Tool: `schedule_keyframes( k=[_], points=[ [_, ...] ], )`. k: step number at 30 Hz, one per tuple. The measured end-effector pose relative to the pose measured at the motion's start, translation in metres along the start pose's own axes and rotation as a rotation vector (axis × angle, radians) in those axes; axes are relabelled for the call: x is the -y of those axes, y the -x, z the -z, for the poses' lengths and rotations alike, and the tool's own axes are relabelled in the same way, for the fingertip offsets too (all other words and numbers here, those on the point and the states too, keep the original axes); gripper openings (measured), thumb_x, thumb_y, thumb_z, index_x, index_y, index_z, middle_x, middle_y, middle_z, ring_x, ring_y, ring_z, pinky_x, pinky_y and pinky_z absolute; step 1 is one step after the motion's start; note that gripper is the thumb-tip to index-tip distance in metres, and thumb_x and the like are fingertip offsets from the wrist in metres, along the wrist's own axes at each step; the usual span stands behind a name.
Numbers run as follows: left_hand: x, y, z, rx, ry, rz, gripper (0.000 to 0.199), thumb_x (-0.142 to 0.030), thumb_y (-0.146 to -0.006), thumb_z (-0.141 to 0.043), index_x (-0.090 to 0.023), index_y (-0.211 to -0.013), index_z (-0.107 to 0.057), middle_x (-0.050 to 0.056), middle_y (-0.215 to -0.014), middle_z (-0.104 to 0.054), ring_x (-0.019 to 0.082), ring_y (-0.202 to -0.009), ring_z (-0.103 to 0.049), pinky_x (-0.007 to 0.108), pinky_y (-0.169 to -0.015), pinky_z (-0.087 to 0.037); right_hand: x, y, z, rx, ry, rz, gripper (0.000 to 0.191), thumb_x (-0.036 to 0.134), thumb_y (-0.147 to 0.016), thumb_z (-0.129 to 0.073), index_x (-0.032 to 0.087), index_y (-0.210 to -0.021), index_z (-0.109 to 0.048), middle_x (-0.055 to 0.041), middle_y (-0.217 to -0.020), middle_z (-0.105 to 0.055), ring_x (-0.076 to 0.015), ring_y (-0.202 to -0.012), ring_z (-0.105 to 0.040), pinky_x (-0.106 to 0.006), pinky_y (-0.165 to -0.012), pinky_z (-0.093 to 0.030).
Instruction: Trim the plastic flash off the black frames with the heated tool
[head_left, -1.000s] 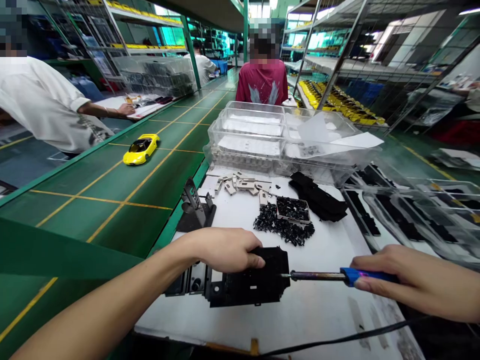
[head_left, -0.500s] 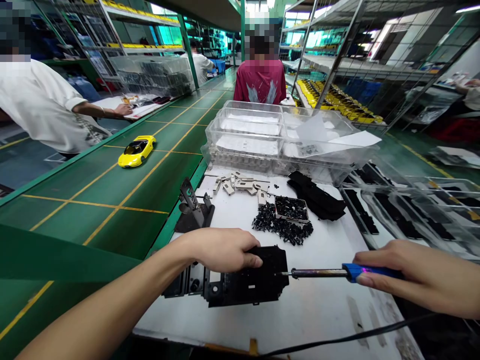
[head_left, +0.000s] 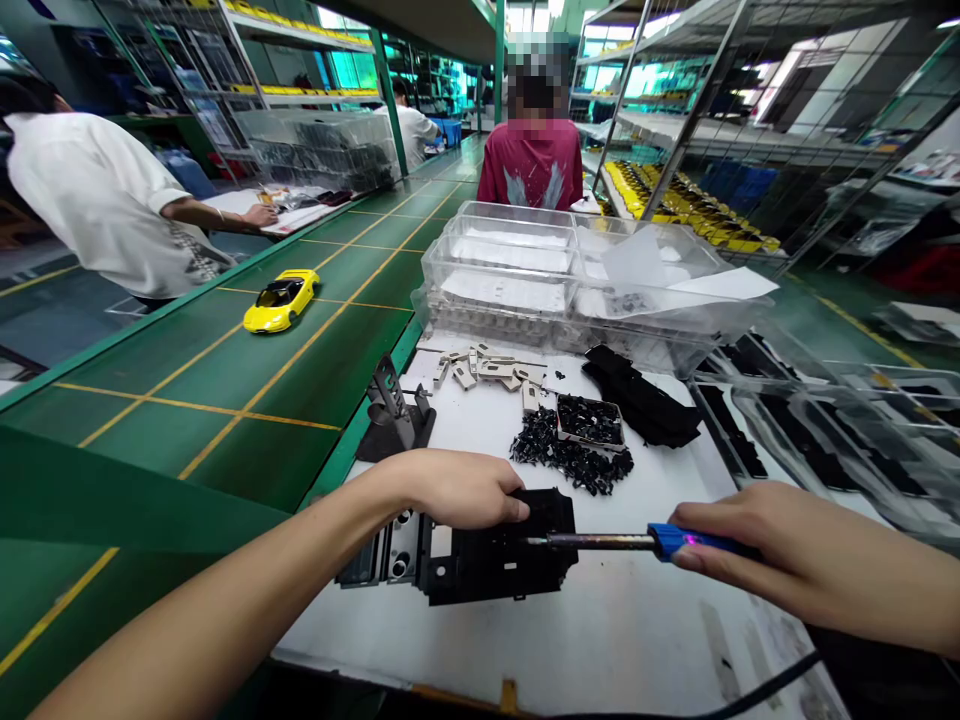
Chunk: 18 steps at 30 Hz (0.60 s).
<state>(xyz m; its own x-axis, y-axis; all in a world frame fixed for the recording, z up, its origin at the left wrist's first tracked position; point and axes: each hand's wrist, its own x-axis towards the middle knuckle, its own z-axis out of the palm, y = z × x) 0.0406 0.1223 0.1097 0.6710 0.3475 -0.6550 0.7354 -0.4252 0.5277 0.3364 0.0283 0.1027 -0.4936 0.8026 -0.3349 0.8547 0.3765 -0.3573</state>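
My right hand (head_left: 772, 550) is closed around the blue handle of a soldering iron (head_left: 600, 541). The iron's thin tip reaches over a black plastic plate (head_left: 495, 575) with small cut-outs. On the plate's far edge lies my left hand (head_left: 465, 492), thumb on top and fingers curled, holding it; most of those fingertips are hidden. The plate's left end meets a dark frame (head_left: 379, 555) with round openings, partly behind my forearm. Just beyond are a pile of small black parts (head_left: 551, 450) and a small box (head_left: 591, 420) full of the same.
A metal iron stand (head_left: 397, 415) is at the table's left, pale blocks (head_left: 495, 368) farther back. Black strips (head_left: 641, 395) lie beside clear trays (head_left: 495, 270). A yellow toy car (head_left: 282, 301) sits on the green conveyor (head_left: 247, 370). Co-workers sit ahead and left. A cable (head_left: 772, 688) crosses the front right.
My right hand has moved the soldering iron to the left, so its tip is farther in over the black plastic plate. My left hand stays on the plate. The view has shifted slightly.
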Motion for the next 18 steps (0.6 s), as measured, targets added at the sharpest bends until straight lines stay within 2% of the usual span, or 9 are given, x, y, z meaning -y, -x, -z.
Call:
schedule_keyframes(
  k=[2,4,12,18],
  points=[
    [0.000,0.000,0.000,0.001,0.003,-0.003,0.029,-0.044,-0.090,-0.040,-0.019,-0.078,-0.051,0.001,-0.074,-0.053,0.016,-0.063,-0.045,0.029,-0.056,-0.034,0.004,-0.004,0.001,0.133,0.007,-0.005,0.045,0.056,-0.101,-0.031,0.025,-0.089,-0.060,-0.0017,-0.067,-0.062,-0.0175,-0.059,-0.057,-0.030,-0.054,-0.027],
    [0.000,-0.001,0.001,0.002,0.007,-0.005,0.030,-0.044,-0.090,-0.040,-0.019,-0.079,-0.051,0.001,-0.073,-0.052,0.016,-0.062,-0.045,0.029,-0.056,-0.034,0.006,-0.008,0.002,0.182,0.015,-0.012,0.047,0.057,-0.102,-0.027,0.024,-0.090,-0.058,-0.0017,-0.069,-0.061,-0.0177,-0.060,-0.056,-0.030,-0.055,-0.026],
    [0.000,0.000,0.001,-0.013,-0.011,-0.008,0.033,-0.046,-0.090,-0.038,-0.018,-0.082,-0.055,0.004,-0.078,-0.057,0.018,-0.066,-0.049,0.030,-0.057,-0.036,0.007,-0.012,-0.003,0.177,0.015,-0.033,0.049,0.060,-0.101,-0.025,0.024,-0.087,-0.056,0.0000,-0.065,-0.057,-0.0156,-0.056,-0.051,-0.030,-0.055,-0.024],
    [-0.003,0.003,0.001,-0.026,-0.031,-0.026,0.038,-0.046,-0.091,-0.037,-0.016,-0.086,-0.060,0.005,-0.077,-0.060,0.018,-0.062,-0.048,0.030,-0.055,-0.036,0.010,-0.009,-0.002,0.155,-0.006,-0.042,0.049,0.058,-0.101,-0.027,0.023,-0.085,-0.058,-0.0014,-0.065,-0.059,-0.0171,-0.059,-0.054,-0.029,-0.055,-0.026]
  ],
)
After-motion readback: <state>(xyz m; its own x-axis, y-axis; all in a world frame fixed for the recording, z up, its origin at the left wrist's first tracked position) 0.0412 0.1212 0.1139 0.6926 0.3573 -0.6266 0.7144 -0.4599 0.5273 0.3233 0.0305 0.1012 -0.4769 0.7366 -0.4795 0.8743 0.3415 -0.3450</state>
